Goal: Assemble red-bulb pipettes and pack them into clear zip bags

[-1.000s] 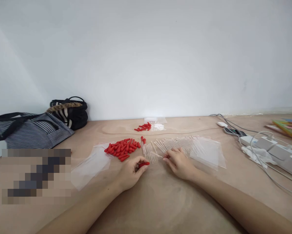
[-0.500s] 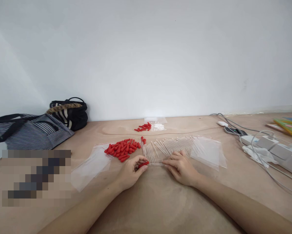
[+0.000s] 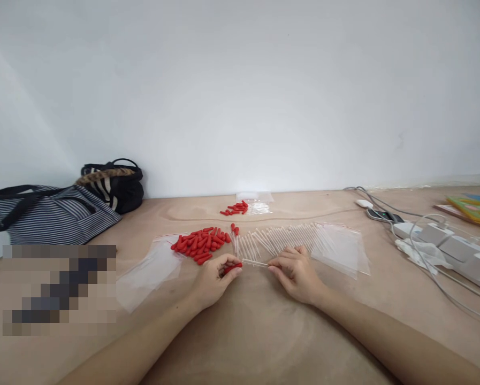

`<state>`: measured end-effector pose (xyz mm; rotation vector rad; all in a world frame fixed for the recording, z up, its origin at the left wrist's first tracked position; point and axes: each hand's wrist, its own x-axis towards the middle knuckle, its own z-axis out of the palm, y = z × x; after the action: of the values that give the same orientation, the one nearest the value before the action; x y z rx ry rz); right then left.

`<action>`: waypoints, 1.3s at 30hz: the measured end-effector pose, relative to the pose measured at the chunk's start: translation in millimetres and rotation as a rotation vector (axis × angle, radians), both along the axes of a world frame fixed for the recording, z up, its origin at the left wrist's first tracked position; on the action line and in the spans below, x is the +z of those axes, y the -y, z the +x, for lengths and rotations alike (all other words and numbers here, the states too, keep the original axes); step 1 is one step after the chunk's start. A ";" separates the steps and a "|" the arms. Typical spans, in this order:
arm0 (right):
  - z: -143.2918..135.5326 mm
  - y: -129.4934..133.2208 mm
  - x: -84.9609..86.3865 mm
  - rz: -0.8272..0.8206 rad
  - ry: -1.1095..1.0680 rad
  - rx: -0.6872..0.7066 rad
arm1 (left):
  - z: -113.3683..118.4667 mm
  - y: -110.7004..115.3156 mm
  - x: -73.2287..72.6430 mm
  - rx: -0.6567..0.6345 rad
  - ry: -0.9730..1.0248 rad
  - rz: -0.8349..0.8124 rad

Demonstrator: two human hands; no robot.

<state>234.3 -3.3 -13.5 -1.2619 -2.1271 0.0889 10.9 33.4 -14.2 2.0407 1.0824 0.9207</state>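
My left hand (image 3: 215,278) is closed on a red rubber dropper bulb (image 3: 233,268), its open end pointing right. Between the fingertips of my right hand (image 3: 296,274) is a thin clear dropper tube (image 3: 256,262), held level with its free end close to the bulb's mouth. Whether the two touch I cannot tell. Behind my left hand lies a heap of red bulbs (image 3: 202,243). A row of clear tubes (image 3: 288,238) spreads out beyond my right hand. Two droppers with red bulbs fitted (image 3: 235,231) lie between heap and row.
Clear plastic bags (image 3: 149,272) lie under the heap and at the row's right end (image 3: 346,251). Farther back are a smaller red bulb pile (image 3: 237,207) and tubes (image 3: 259,207). Bags (image 3: 63,214) stand left; a power strip with chargers and cables (image 3: 444,240) lies right.
My right hand has raised the tube off the table and brought its left end close to the bulb. My left hand still holds the bulb, nearly in place.
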 end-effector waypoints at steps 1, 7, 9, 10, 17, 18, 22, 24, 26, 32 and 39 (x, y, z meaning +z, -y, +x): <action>-0.9 0.5 0.2 -0.001 -0.002 0.015 | -0.2 -0.6 -1.1 0.000 0.018 -0.005; -3.3 1.2 -0.1 0.001 0.046 0.056 | -1.1 -2.4 -4.4 -0.002 0.081 -0.039; -2.7 1.1 0.5 0.007 0.064 0.077 | -0.9 -1.9 -3.3 -0.006 0.076 -0.038; -2.4 1.2 0.9 0.010 0.071 0.089 | -0.8 -1.6 -2.7 -0.010 0.068 -0.032; -9.4 2.1 1.2 0.015 0.114 0.138 | 1.6 -1.4 -3.3 -0.031 0.053 0.029; -11.5 2.0 0.2 0.009 0.087 0.130 | 2.2 -1.0 -3.9 -0.031 0.046 0.031; -17.7 1.2 -5.2 0.020 0.012 0.126 | 4.3 2.5 -5.2 -0.050 -0.008 0.034; -18.7 0.8 -7.2 0.048 0.013 0.149 | 4.7 3.8 -5.8 -0.053 -0.028 0.041; -18.9 0.7 -8.3 0.075 0.023 0.171 | 4.5 4.1 -6.5 -0.043 -0.040 0.045; -19.2 0.7 -8.1 0.123 0.049 0.200 | 3.7 3.0 -7.5 -0.044 -0.023 0.031; -15.9 -0.1 -6.1 0.134 0.086 0.246 | 3.2 5.5 -4.5 -0.059 -0.041 0.051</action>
<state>218.4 -3.2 -19.5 -0.9396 -2.3132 -0.0036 14.1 27.9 -18.7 2.1299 1.0244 0.8887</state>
